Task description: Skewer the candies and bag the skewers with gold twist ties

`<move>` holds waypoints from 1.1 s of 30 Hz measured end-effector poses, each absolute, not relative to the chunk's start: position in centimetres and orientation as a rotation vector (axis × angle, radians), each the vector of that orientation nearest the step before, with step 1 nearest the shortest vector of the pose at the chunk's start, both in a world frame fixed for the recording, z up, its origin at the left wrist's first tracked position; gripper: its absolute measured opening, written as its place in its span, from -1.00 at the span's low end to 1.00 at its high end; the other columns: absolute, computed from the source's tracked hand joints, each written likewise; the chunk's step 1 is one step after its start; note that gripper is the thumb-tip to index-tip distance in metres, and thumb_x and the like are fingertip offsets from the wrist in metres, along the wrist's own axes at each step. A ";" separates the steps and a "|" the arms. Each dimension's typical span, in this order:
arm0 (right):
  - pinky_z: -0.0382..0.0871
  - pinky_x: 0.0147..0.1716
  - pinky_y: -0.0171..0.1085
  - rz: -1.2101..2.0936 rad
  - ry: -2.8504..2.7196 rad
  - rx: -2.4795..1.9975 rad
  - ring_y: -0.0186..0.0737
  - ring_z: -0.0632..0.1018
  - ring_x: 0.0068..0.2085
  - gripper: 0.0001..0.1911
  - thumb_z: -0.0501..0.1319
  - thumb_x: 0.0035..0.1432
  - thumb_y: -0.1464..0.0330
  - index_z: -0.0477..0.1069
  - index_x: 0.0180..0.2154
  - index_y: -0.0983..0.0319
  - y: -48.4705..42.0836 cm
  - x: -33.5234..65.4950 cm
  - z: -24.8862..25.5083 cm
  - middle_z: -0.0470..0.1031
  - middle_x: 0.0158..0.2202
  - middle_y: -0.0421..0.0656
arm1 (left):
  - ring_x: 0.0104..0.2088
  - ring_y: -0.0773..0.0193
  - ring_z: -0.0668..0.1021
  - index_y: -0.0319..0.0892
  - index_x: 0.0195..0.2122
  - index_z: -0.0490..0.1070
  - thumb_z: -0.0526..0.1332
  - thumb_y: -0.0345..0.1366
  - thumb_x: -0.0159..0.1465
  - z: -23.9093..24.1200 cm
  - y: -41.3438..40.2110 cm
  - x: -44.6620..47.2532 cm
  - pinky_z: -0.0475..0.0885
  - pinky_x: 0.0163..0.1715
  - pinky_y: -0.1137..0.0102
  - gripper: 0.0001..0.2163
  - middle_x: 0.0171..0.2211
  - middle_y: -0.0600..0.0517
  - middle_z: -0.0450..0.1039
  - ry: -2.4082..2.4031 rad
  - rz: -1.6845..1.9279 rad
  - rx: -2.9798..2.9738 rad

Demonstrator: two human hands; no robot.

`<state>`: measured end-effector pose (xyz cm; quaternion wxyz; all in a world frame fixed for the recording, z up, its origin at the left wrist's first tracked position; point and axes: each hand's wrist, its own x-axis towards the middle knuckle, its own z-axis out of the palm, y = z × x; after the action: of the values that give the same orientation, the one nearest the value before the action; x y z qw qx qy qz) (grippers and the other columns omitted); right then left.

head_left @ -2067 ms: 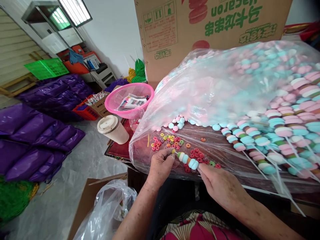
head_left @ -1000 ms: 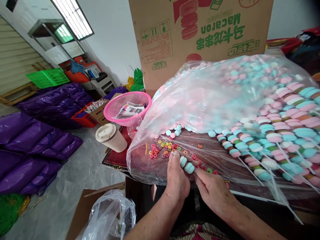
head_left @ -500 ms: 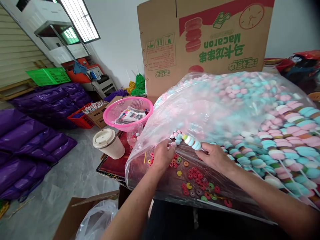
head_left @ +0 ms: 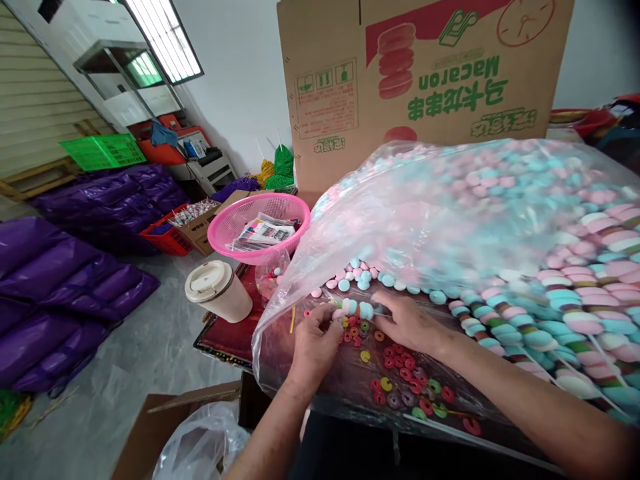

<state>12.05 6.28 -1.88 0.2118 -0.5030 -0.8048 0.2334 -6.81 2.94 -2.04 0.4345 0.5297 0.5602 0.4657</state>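
Observation:
Between my two hands lies a short marshmallow skewer with pale blue and white pieces and a green one near its left end. My right hand is closed at the skewer's right end, on its thin white stick. At the left end, my left hand pinches a pink piece against the skewer. Below them, red, green and yellow ring candies lie scattered on the plastic sheet. Loose pink and blue marshmallows spread just beyond my hands.
At right, finished skewers are piled beside a clear plastic bag over many marshmallows. A lidded cup and a pink basket with packets stand left. Behind is a large cardboard box; an open carton sits below.
My left hand has come from the loose marshmallows towards me, now with a pink piece at the skewer's left end. My right hand has moved left and nearer with the skewer.

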 end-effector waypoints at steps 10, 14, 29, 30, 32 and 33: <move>0.25 -0.50 -0.37 0.888 -1.562 -1.435 -0.34 0.40 -0.48 -0.77 0.21 0.06 0.20 0.29 -0.31 0.21 -0.7 16.6 1.3 0.42 -0.49 -0.26 | -0.59 0.41 0.44 -0.25 -0.37 0.47 0.39 -0.22 -0.03 -1.2 0.1 -1.3 0.35 -0.56 0.49 -0.75 -0.54 0.06 0.46 1.071 1.051 0.782; 0.37 -0.23 -0.27 0.775 -1.575 -1.298 -0.22 0.50 -0.20 -0.70 0.11 0.19 0.24 0.30 -0.06 0.22 -2.9 15.9 0.8 0.51 -0.19 -0.10 | -0.58 0.38 0.48 -0.25 -0.36 0.47 0.38 -0.22 -0.02 -0.4 -1.1 0.6 0.39 -0.56 0.47 -0.74 -0.52 0.04 0.48 0.991 0.954 0.725; 0.26 0.09 -0.11 0.915 -1.507 -1.212 -0.12 0.42 0.08 -0.62 0.11 0.16 0.35 0.33 0.03 0.19 -5.6 13.1 -2.8 0.43 0.04 -0.06 | -0.49 0.32 0.53 -0.29 -0.36 0.53 0.44 -0.26 -0.09 -0.1 -3.5 0.3 0.43 -0.43 0.42 -0.71 -0.45 -0.06 0.54 0.835 0.885 0.555; 0.22 0.12 -0.09 0.940 -1.505 -1.195 -0.11 0.38 0.11 -0.60 0.12 0.13 0.37 0.33 0.05 0.19 -5.6 13.2 -2.7 0.41 0.07 -0.07 | -0.50 0.33 0.52 -0.30 -0.37 0.52 0.44 -0.27 -0.10 -0.1 -3.5 0.4 0.43 -0.42 0.42 -0.71 -0.47 -0.05 0.53 0.835 0.893 0.548; 0.20 0.14 -0.07 1.007 -1.478 -1.165 -0.09 0.33 0.15 -0.55 0.14 0.08 0.39 0.33 0.05 0.17 -5.6 13.5 -2.3 0.39 0.09 -0.10 | -0.50 0.33 0.52 -0.30 -0.37 0.52 0.44 -0.30 -0.10 -0.2 -3.4 0.4 0.44 -0.41 0.40 -0.72 -0.49 -0.04 0.53 0.835 0.917 0.529; 0.23 0.12 -0.06 1.055 -1.446 -1.152 -0.08 0.34 0.14 -0.54 0.15 0.06 0.39 0.34 0.05 0.16 -5.5 13.6 -2.1 0.40 0.07 -0.10 | -0.50 0.32 0.53 -0.30 -0.37 0.51 0.44 -0.31 -0.10 -0.2 -3.4 0.4 0.45 -0.41 0.39 -0.73 -0.49 -0.03 0.53 0.832 0.928 0.518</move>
<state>13.62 -5.53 -2.11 0.4851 -0.4732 -0.5940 0.4334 0.38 -3.35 -0.16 0.7808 0.2399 0.3853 0.4294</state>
